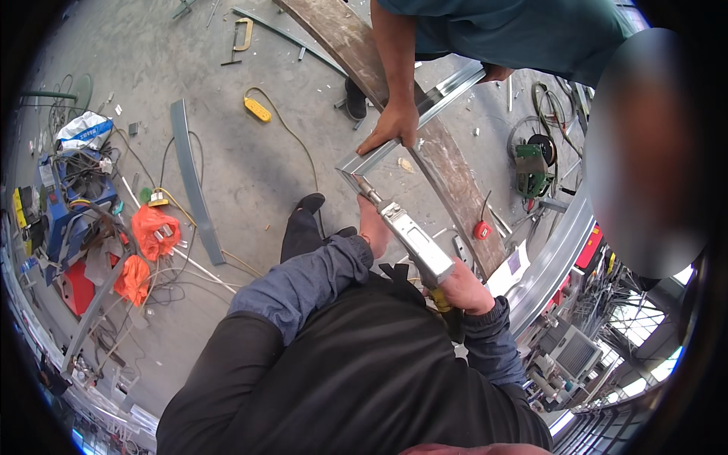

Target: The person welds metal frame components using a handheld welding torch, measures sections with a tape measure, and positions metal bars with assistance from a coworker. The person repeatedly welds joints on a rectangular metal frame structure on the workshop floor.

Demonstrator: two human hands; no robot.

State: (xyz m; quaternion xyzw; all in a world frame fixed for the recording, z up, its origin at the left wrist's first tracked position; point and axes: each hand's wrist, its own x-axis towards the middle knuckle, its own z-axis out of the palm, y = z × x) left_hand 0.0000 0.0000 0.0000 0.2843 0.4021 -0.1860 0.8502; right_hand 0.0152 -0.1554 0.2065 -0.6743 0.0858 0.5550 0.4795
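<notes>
A long silver hand tool [415, 238] with a narrow metal nose slants across the middle of the view. My right hand [464, 288] is closed around its rear end, where a yellow part shows below. The nose meets the corner of a bent metal profile [362, 162]. Right beside the nose and under that corner is my left hand [372, 229]; its fingers are mostly hidden, so its grip does not show. From the far side, a co-worker's hand [393, 125] presses down on top of the profile near the corner.
A brown plank [455, 178] runs beneath the profile. A tape measure [482, 230] and a green power tool [531, 168] lie to the right. On the left are a grey metal strip [189, 178], orange bags [154, 230] and tangled cables. A yellow power socket [258, 111] and a clamp [243, 35] lie farther off.
</notes>
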